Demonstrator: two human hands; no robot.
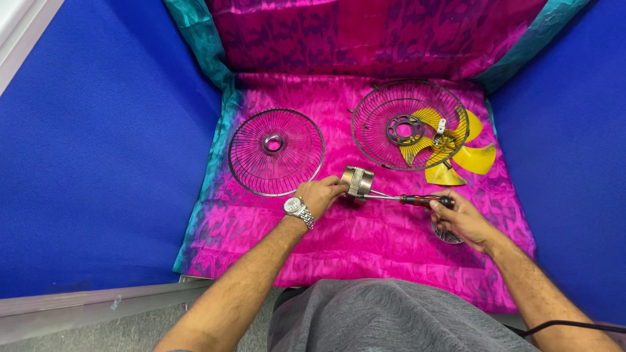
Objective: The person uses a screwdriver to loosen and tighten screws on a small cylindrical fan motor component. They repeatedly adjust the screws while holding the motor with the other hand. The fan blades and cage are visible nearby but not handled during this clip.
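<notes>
left hand (319,193) fingers pinch round shiny metal motor (357,181); right hand (462,218) fingers curled around dark-handled screwdriver (404,198), tip at motor.

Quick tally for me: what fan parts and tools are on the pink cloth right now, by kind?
Wire fan guards: 2, one flat, one dished
Yellow fan blade: 1
Metal motor: 1, in the left hand
Screwdriver: 1, in the right hand
Total: 5
</notes>
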